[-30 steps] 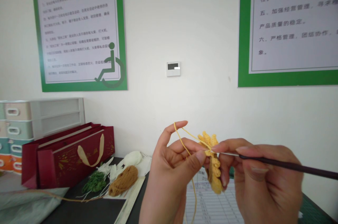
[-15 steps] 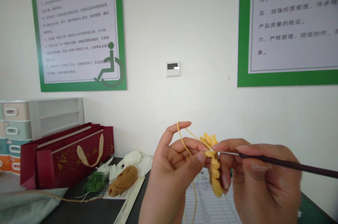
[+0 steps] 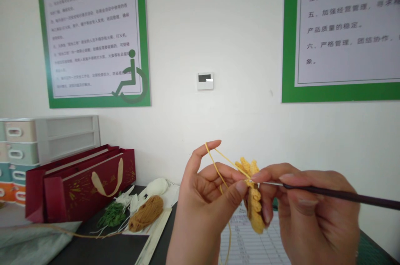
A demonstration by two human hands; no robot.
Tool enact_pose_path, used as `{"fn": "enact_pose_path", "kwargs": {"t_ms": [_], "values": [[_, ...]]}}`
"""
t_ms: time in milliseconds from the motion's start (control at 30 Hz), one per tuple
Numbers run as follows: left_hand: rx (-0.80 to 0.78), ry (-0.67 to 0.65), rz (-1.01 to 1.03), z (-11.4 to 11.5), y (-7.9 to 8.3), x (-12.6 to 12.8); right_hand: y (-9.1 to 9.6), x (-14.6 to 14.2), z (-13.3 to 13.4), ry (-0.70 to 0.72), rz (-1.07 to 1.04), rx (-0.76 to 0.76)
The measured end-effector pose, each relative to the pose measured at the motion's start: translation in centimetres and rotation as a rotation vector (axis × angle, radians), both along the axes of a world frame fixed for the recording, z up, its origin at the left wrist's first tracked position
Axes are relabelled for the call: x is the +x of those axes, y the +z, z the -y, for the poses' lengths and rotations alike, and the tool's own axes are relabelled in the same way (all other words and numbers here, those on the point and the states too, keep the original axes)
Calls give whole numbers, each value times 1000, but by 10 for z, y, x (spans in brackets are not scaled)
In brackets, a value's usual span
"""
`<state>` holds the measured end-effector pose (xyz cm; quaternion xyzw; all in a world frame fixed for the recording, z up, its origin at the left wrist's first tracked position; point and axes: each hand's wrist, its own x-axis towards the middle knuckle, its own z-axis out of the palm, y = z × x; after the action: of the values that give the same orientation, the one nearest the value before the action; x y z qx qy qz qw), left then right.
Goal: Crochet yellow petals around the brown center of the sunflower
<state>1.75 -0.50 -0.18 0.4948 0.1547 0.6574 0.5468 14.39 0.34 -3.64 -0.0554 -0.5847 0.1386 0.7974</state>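
Note:
Between thumb and middle finger, my left hand (image 3: 206, 198) pinches the near edge of a yellow crochet piece (image 3: 255, 211) with ruffled, petal-like edges and a brownish inner side. Yellow yarn (image 3: 229, 161) loops over my raised left index finger and runs down to the stitches; its other end hangs below the hand. My right hand (image 3: 315, 211) is closed around a crochet hook (image 3: 331, 192) with a dark handle and thin metal shaft. The hook's tip meets the yarn at the piece's edge, where fingers partly hide it. Some right fingers also touch the piece.
On the dark table (image 3: 103, 250) lie a brown yarn skein (image 3: 146, 213), green yarn (image 3: 111, 215) and white yarn (image 3: 156, 188). Red gift bags (image 3: 84, 186) stand before a drawer unit (image 3: 67, 133) at left. A printed sheet (image 3: 250, 244) lies beneath my hands.
My raised left index finger has shifted slightly left and up with the yarn over it. The hook and my right hand have moved slightly to the right.

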Motion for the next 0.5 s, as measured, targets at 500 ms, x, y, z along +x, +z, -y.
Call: {"fn": "enact_pose_path", "kwargs": {"t_ms": [500], "values": [[-9, 21, -5, 2, 2, -1, 4, 8, 6, -162, 149, 80]]}}
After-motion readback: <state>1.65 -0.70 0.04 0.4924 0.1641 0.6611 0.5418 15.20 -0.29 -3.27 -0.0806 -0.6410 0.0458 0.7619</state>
